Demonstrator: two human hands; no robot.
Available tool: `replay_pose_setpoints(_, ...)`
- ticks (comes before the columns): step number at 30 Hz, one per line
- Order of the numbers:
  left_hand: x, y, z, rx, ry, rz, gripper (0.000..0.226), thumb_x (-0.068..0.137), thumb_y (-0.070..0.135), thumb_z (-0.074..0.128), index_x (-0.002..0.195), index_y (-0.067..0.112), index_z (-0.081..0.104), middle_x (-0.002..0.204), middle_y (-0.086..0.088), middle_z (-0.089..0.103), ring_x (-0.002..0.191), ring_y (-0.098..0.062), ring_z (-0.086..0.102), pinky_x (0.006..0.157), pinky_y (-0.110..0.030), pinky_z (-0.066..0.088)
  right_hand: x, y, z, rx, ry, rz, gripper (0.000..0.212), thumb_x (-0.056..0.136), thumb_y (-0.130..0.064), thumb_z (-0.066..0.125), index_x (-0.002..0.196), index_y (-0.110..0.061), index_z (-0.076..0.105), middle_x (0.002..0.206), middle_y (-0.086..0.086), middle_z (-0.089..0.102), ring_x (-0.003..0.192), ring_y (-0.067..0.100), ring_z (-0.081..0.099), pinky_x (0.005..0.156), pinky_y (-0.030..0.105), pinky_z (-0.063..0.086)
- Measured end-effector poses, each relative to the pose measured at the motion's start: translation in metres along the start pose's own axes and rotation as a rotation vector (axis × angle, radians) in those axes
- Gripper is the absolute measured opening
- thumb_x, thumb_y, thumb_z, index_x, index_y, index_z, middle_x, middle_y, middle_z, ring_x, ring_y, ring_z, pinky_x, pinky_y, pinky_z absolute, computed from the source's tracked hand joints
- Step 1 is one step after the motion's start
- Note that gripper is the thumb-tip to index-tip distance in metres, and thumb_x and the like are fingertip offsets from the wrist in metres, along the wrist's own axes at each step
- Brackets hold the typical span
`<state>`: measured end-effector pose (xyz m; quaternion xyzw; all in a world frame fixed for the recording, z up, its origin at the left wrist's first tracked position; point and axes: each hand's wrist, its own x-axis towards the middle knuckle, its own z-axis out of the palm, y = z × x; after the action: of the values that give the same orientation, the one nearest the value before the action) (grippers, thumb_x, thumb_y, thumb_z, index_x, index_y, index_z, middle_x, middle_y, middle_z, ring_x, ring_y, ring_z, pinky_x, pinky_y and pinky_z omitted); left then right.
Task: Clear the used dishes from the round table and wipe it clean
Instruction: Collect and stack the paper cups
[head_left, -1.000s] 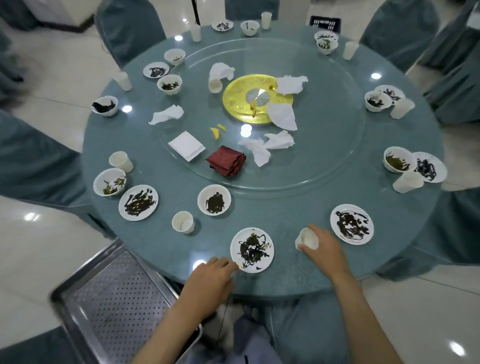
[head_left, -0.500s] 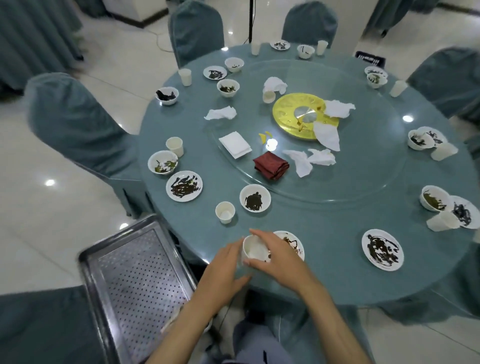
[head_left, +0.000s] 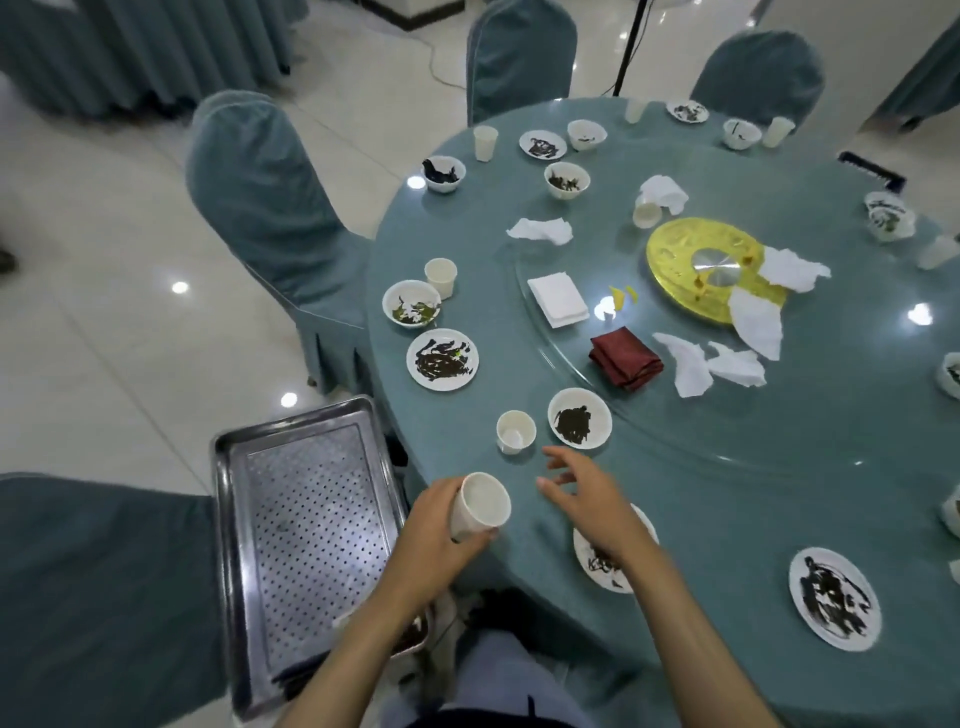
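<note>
My left hand (head_left: 434, 535) grips a white paper cup (head_left: 480, 506), tilted, at the near edge of the round teal table (head_left: 727, 493). My right hand (head_left: 587, 493) hovers open just right of it, fingers spread, over the tabletop. Under my right wrist lies a dirty white plate (head_left: 597, 564), partly hidden. Ahead of my hands stand another white cup (head_left: 515, 431) and a bowl with dark leftovers (head_left: 579, 418). Several more dirty plates, bowls and cups ring the table.
A perforated metal tray (head_left: 306, 519) sits low at the left of the table edge. The glass turntable (head_left: 779, 415) carries a gold disc (head_left: 711, 267), crumpled tissues (head_left: 722, 364), a red cloth (head_left: 626, 358) and a white napkin stack (head_left: 558, 299). Covered chairs (head_left: 265, 208) surround the table.
The cup passed from my right hand to my left hand. My right hand let go and opened. The view has swung left, bringing the tray further into sight.
</note>
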<state>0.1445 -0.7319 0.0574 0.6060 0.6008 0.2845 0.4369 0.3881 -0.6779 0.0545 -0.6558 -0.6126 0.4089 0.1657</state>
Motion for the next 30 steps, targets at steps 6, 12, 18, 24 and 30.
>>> replay_pose_setpoints(6,0.011,-0.006,-0.017,0.017,0.118,-0.131,0.057,0.078,0.050,0.084,0.128,0.038,0.058,0.123,0.026,0.061,0.114,0.001,0.057,0.096,-0.033,0.051,0.084,0.010,0.009,-0.302,-0.047,-0.205,0.059,0.092,-0.028,0.072,0.147,-0.025,0.050,0.147,0.000,0.048,0.135,0.024,0.047,0.113,0.036,0.038)
replay_pose_setpoints(12,0.000,-0.008,-0.024,0.057,0.180,-0.227,0.065,0.076,0.060,0.080,0.132,0.047,0.049,0.126,0.027,0.058,0.113,0.002,0.055,0.092,-0.030,0.053,0.130,0.027,0.036,-0.404,-0.152,-0.233,0.077,0.093,-0.027,0.073,0.159,-0.027,0.033,0.167,0.010,0.025,0.153,0.029,0.025,0.122,0.040,0.026)
replay_pose_setpoints(18,-0.011,-0.016,-0.035,0.084,0.225,-0.286,0.064,0.075,0.057,0.082,0.128,0.048,0.046,0.122,0.027,0.057,0.109,0.004,0.055,0.088,-0.029,0.054,0.138,0.036,0.049,-0.348,-0.173,-0.229,0.067,0.090,-0.018,0.072,0.151,-0.025,0.044,0.152,0.007,0.042,0.137,0.031,0.049,0.111,0.041,0.043)
replay_pose_setpoints(24,-0.033,-0.033,-0.058,0.117,0.291,-0.279,0.062,0.080,0.046,0.084,0.130,0.047,0.046,0.124,0.032,0.049,0.113,0.003,0.053,0.091,-0.028,0.051,0.103,-0.028,0.043,0.077,-0.225,-0.200,0.068,0.084,-0.025,0.084,0.145,-0.030,0.054,0.140,-0.001,0.057,0.125,0.019,0.057,0.110,0.035,0.044)
replay_pose_setpoints(30,-0.056,-0.050,-0.094,0.167,0.271,-0.191,0.065,0.083,0.049,0.081,0.140,0.042,0.049,0.122,0.037,0.044,0.114,-0.005,0.052,0.098,-0.039,0.051,0.026,-0.112,0.045,0.552,-0.316,-0.206,0.061,0.085,-0.007,0.081,0.139,-0.025,0.059,0.124,-0.006,0.067,0.103,0.006,0.070,0.086,0.021,0.054)
